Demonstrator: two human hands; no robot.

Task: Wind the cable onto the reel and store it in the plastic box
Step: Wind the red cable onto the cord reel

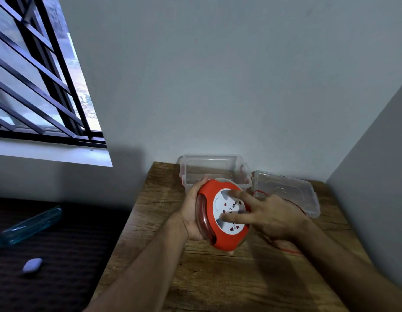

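A round red cable reel (209, 230) with a white socket face is held tilted above the wooden table (218, 278). My left hand (192, 212) grips its left rim from behind. My right hand (272, 216) rests two spread fingers on the white face. A thin red cable (292, 251) trails from under my right hand across the table toward the back right. The clear plastic box (213, 170) stands open at the table's back edge, just behind the reel.
The box's clear lid (287, 192) lies to the right of the box, near the right wall. Left of the table is a dark surface with a blue transparent tube (31, 225) and a small pale object (32, 265). A barred window is at upper left.
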